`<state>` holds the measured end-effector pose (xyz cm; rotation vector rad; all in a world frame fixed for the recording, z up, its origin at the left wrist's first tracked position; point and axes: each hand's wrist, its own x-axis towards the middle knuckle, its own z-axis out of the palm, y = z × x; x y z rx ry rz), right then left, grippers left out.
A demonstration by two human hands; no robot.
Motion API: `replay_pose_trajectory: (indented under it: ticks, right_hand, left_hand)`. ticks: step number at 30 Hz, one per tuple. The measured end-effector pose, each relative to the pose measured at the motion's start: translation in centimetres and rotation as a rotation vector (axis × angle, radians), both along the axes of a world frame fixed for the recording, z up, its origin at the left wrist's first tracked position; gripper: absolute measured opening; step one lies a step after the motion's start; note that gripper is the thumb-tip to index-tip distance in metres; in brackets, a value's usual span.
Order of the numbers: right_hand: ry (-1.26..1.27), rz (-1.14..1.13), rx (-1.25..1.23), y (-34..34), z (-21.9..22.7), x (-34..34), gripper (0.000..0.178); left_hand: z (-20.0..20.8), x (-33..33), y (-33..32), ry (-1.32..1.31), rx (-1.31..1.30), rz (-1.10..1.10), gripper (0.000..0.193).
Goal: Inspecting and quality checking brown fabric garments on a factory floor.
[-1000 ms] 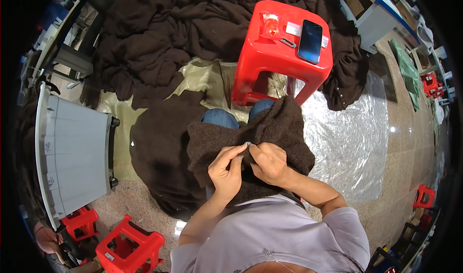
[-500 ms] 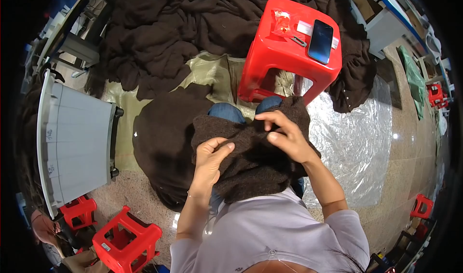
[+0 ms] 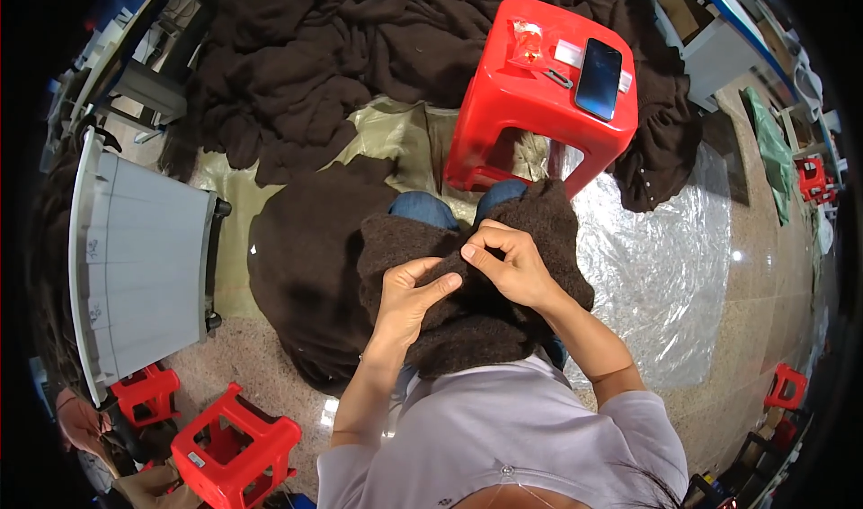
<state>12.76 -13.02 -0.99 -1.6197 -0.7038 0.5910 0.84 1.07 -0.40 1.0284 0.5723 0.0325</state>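
L hand (image 3: 404, 300) on brn cloth (image 3: 476, 347); stool (image 3: 548, 100): pkt (image 3: 529, 46) (red inside).

Since half a second ago, the right hand (image 3: 512, 266) has moved left, fingertips now pinching the brown fabric (image 3: 472, 345). The left hand (image 3: 406, 300) has shifted right.

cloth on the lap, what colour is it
The cloth is dark brown, shown best in the head view.
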Motion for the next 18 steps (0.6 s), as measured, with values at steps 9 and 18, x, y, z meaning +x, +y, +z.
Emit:
replay_pose_trajectory:
  ticks: [9, 18]
  right_hand:
    - [-0.274, -0.071, 0.088, 0.7, 0.4, -1.2, 0.01]
    - [-0.488, 0.054, -0.03, -0.3, 1.5, -1.8, 0.015]
  left_hand:
    - [-1.6, 0.0, 0.0, -0.173, 0.309, 0.078, 0.012]
    - [-1.7, 1.7, -0.8, -0.129, 0.17, 0.397, 0.017]
